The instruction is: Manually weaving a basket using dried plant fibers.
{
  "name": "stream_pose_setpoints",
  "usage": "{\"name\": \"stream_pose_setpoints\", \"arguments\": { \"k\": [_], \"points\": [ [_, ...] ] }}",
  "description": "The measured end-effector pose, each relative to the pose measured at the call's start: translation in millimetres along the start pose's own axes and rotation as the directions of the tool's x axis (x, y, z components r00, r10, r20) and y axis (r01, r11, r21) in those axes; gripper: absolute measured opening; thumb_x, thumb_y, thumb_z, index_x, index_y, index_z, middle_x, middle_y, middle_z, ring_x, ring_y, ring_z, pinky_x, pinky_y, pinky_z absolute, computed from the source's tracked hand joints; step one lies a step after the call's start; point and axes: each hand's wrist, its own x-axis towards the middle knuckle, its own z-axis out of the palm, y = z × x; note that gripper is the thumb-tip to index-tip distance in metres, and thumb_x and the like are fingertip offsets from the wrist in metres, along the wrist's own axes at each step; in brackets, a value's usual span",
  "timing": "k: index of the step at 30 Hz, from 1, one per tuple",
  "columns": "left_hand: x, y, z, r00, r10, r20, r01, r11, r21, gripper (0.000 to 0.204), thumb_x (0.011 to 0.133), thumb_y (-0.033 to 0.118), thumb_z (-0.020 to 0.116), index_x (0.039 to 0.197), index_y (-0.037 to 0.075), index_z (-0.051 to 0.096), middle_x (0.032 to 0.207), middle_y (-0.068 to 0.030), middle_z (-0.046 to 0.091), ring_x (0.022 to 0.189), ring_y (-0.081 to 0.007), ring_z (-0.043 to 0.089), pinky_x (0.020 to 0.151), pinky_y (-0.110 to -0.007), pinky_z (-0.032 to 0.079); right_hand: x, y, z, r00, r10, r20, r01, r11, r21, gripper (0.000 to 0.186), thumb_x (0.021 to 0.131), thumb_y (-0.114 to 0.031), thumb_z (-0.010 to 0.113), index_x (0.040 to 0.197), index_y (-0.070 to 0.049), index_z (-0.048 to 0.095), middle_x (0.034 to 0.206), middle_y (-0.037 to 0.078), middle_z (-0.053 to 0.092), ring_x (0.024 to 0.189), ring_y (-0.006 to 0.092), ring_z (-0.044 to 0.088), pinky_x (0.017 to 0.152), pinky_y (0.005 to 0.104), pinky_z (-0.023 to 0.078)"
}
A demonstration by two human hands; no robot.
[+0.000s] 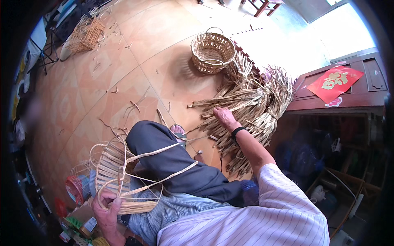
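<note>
My left hand grips the rim and handle loop of a partly woven basket made of pale dried stalks, resting against my lap. Loose strand ends stick out of the basket across my dark trouser leg. Stretched forward, my right hand, with a black band at its wrist, is at a large heap of dried plant stalks on the floor. Its fingers are curled closed over the stalk ends; how many stalks they hold is hidden.
A finished round woven basket with handles stands beyond the stalks. An orange-brown openwork basket lies at the far left. Stalk scraps litter the tiled floor. At right stands a dark red cabinet; boxes sit by my left arm.
</note>
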Motion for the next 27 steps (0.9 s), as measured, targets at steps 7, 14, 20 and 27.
{"name": "stream_pose_setpoints", "arguments": {
  "k": [7, 14, 20, 27],
  "points": [
    [-2.0, 0.4, 0.1, 1.000, -0.014, -0.017, 0.015, 1.000, 0.028, 0.027, 0.092, 0.014, 0.082, 0.100, -0.001, 0.061, 0.096, -0.0099, 0.060, 0.082, -0.0223, 0.073, 0.078, -0.034, 0.060, 3.0, 11.0, 13.4, 0.994, 0.052, -0.100, -0.053, 0.999, -0.009, 0.013, 0.094, -0.013, 0.057, 0.104, -0.005, 0.061, 0.100, 0.017, 0.069, 0.104, 0.0369, 0.068, 0.085, 0.0495, 0.056],
    [-3.7, 7.1, 3.0, 0.998, -0.039, -0.039, 0.042, 0.997, 0.067, 0.028, 0.092, 0.014, 0.082, 0.100, -0.001, 0.060, 0.097, -0.0103, 0.061, 0.083, -0.0231, 0.074, 0.078, -0.034, 0.060, 4.7, -2.1, 2.4, 0.973, 0.082, 0.214, -0.056, 0.991, -0.123, 0.023, 0.090, -0.022, 0.066, 0.105, -0.009, 0.078, 0.114, 0.013, 0.075, 0.117, 0.0328, 0.067, 0.097, 0.0459, 0.058],
    [-1.9, 4.6, 0.5, 0.999, -0.043, -0.027, 0.043, 0.999, 0.022, 0.028, 0.092, 0.015, 0.083, 0.100, -0.001, 0.061, 0.096, -0.0100, 0.061, 0.083, -0.0238, 0.074, 0.080, -0.035, 0.060, -3.5, 7.4, 13.3, 0.981, 0.039, 0.190, -0.009, 0.988, -0.154, 0.018, 0.091, -0.020, 0.066, 0.100, -0.009, 0.078, 0.116, 0.013, 0.071, 0.118, 0.0325, 0.065, 0.096, 0.0461, 0.058],
    [-1.1, 4.3, 2.4, 0.999, -0.004, -0.032, 0.006, 0.997, 0.082, 0.029, 0.093, 0.018, 0.082, 0.100, -0.001, 0.062, 0.094, -0.0098, 0.061, 0.082, -0.0221, 0.073, 0.079, -0.034, 0.058, -8.1, 11.7, 18.0, 0.986, -0.010, 0.166, 0.060, 0.953, -0.297, 0.017, 0.090, -0.017, 0.064, 0.090, -0.007, 0.078, 0.115, 0.012, 0.065, 0.119, 0.0307, 0.061, 0.095, 0.0420, 0.057]
  ]
}}
